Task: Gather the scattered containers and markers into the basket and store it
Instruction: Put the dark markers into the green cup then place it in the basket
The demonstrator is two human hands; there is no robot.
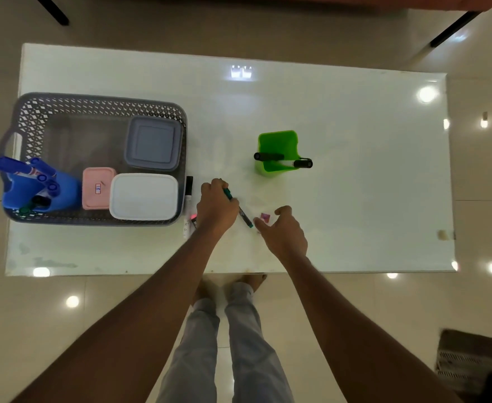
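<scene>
the left hand (217, 207) has its grip clamped round a green-capped marker (245, 218), on the near tabletop (355, 199) right of the basket (99, 103). the right hand (282, 234) hovers, grip apart, beside a small pink piece (265, 217). the marker looks light, stiff and smooth, prone to rolling; mid-barrel suits it best.

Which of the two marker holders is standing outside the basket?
The green holder, on the table with two black markers in it; the blue holder sits inside the grey basket.
</scene>
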